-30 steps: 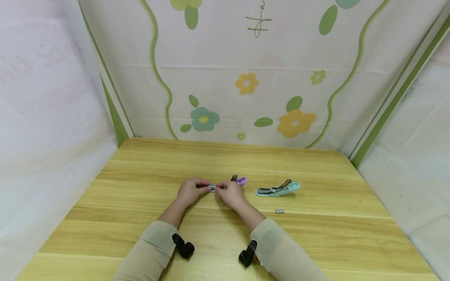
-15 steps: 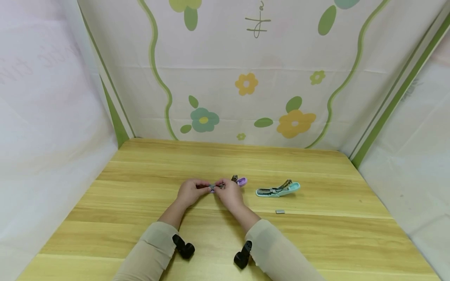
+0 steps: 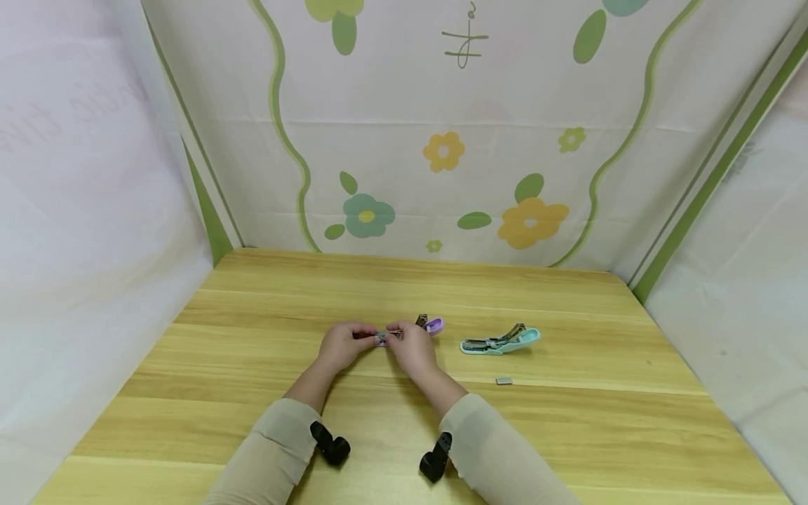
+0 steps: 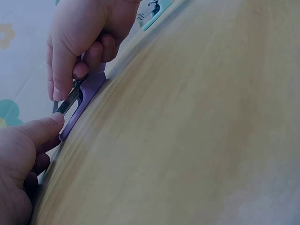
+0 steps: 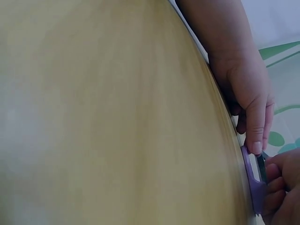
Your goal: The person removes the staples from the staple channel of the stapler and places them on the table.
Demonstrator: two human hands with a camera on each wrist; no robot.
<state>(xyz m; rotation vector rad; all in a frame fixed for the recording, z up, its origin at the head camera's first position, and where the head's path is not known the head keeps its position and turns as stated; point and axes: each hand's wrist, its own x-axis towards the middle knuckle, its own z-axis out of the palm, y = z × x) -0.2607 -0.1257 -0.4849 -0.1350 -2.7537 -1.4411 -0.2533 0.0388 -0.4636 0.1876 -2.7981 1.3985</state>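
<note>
A purple stapler [image 3: 435, 326] lies opened up on the table, its metal insides exposed. My left hand [image 3: 342, 345] pinches the front end of its metal staple channel between thumb and fingers. Just to the right, my right hand [image 3: 413, 349] pinches the metal part with thumb and forefinger. In the left wrist view, the purple base [image 4: 89, 93] slants below the dark metal channel [image 4: 70, 101], with a gap between them. The right wrist view has the stapler [image 5: 254, 187] at its right edge. My fingers hide much of the middle; whether staples are inside I cannot tell.
A teal stapler [image 3: 525, 338], also opened up, lies to the right of the hands. Nearer to me is a small grey strip of staples [image 3: 503, 381]. White cloth walls with printed flowers [image 3: 530, 222] enclose the wooden table [image 3: 568, 449] at the back and sides.
My right hand has shifted slightly left and back along the stapler, uncovering more metal behind it. The left hand keeps its place. During the last half second hardly anything moves.
</note>
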